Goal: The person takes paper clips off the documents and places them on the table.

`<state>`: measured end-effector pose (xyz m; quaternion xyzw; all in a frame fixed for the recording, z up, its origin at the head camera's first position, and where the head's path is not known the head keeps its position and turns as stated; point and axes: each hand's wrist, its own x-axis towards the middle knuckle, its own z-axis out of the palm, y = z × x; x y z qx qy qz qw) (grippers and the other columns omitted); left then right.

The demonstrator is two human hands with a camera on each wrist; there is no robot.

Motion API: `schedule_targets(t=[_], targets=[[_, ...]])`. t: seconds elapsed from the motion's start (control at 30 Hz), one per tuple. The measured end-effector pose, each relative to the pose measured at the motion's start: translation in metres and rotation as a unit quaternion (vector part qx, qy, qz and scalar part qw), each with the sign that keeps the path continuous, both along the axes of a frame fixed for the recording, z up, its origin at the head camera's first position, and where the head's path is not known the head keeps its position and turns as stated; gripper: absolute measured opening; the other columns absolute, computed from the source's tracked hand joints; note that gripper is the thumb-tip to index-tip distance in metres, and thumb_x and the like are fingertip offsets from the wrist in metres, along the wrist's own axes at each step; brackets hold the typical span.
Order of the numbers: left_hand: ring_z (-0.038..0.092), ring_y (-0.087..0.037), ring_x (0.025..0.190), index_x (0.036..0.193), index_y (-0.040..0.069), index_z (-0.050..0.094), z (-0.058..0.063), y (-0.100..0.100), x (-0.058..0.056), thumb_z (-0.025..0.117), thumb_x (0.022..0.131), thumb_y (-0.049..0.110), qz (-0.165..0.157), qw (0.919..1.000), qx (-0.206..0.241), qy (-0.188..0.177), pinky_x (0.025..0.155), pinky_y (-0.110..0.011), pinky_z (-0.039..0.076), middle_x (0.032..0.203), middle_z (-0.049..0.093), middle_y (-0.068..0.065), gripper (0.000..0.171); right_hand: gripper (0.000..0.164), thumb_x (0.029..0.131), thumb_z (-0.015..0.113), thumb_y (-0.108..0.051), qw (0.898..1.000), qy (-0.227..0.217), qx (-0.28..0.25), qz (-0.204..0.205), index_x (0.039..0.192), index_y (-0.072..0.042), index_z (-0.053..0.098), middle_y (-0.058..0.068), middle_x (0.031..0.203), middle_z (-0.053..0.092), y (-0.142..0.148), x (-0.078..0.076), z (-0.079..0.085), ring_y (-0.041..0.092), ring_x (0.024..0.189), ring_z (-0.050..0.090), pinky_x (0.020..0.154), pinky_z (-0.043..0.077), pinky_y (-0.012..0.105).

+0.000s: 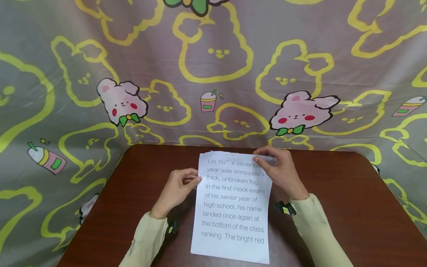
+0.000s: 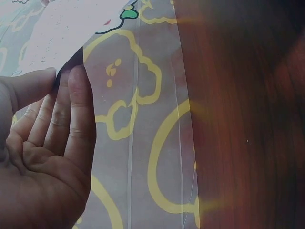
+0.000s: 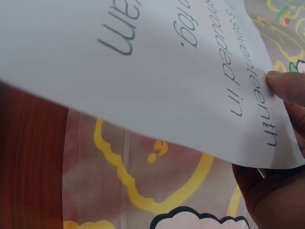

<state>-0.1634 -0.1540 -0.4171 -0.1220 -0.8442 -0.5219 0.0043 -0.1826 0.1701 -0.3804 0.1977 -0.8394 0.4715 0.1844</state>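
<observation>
A white sheet of paper point(image 1: 233, 207) with large printed English text is held up over the table, its text side toward the head camera. My left hand point(image 1: 180, 188) pinches its left edge near the upper part, thumb in front and fingers behind, as the left wrist view shows with the left hand point(image 2: 52, 138) at the paper point(image 2: 62, 33). At the upper right corner my right hand point(image 1: 281, 170) pinches the sheet, its thumb over the first line of print. In the right wrist view the right hand point(image 3: 281, 191) has fingers partly hidden behind the paper point(image 3: 157, 81).
A dark reddish-brown wooden table point(image 1: 126, 193) with rounded far corners lies under the hands. Behind and beside it hangs a grey curtain point(image 1: 233, 111) with yellow bear outlines, rabbit faces and drink cups. Small dark devices point(image 1: 285, 208) sit at both wrists.
</observation>
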Motion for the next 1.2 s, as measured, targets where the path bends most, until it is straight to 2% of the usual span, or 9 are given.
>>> schedule_targets(t=[0.43,0.63,0.87,0.97,1.13,1.2], targets=[[0.072,-0.013,0.076,0.109,0.005,0.077,-0.001,-0.002,0.0,0.073,0.096,0.005,-0.001,1.0,0.001,-0.003,0.071,-0.023,0.059,0.1,0.08,-0.012,0.013,0.016,0.091,0.078,0.0,1.0,0.017,-0.011,-0.015,0.106,-0.004,0.078,0.011,0.096,0.079,0.003,0.0,0.0,0.001,0.085,0.064,0.079,0.05,0.012],[0.074,-0.015,0.079,0.108,0.001,0.077,-0.002,-0.004,-0.002,0.071,0.097,0.003,-0.011,0.9998,0.009,0.01,0.072,-0.023,0.06,0.101,0.08,-0.016,0.013,0.015,0.092,0.076,0.0,0.999,0.015,-0.037,-0.014,0.107,-0.001,0.077,0.014,0.098,0.077,0.009,0.0,0.002,0.003,0.081,0.064,0.07,0.053,0.012],[0.074,-0.016,0.08,0.108,0.001,0.077,-0.002,-0.005,-0.003,0.071,0.097,0.002,-0.01,0.9998,0.011,0.013,0.073,-0.028,0.062,0.101,0.079,-0.017,0.013,0.015,0.092,0.076,0.0,0.999,0.019,-0.046,-0.017,0.107,-0.001,0.077,0.015,0.097,0.076,0.013,-0.002,0.004,0.002,0.085,0.063,0.075,0.052,0.012],[0.075,-0.017,0.081,0.108,0.0,0.077,-0.002,-0.006,-0.003,0.07,0.097,0.002,-0.01,0.9998,0.012,0.014,0.073,-0.026,0.061,0.101,0.079,-0.017,0.013,0.015,0.093,0.075,0.0,0.998,0.016,-0.059,-0.018,0.107,-0.001,0.076,0.011,0.097,0.075,0.016,-0.002,0.006,0.004,0.085,0.064,0.076,0.052,0.013],[0.074,-0.016,0.081,0.108,0.001,0.077,-0.001,-0.006,-0.003,0.071,0.097,0.003,-0.01,0.9998,0.013,0.012,0.073,-0.023,0.06,0.102,0.079,-0.017,0.013,0.017,0.092,0.075,0.001,0.997,0.018,-0.072,-0.027,0.109,0.0,0.076,-0.006,0.097,0.074,0.023,-0.002,0.008,0.003,0.086,0.065,0.077,0.054,0.013],[0.074,-0.016,0.08,0.108,0.001,0.077,-0.001,-0.006,-0.004,0.07,0.097,0.003,-0.01,0.9998,0.014,0.012,0.072,-0.023,0.06,0.102,0.079,-0.017,0.013,0.018,0.092,0.075,0.001,0.997,0.022,-0.072,-0.027,0.11,0.001,0.075,-0.005,0.098,0.075,0.026,-0.003,0.008,0.002,0.087,0.065,0.078,0.054,0.012]])
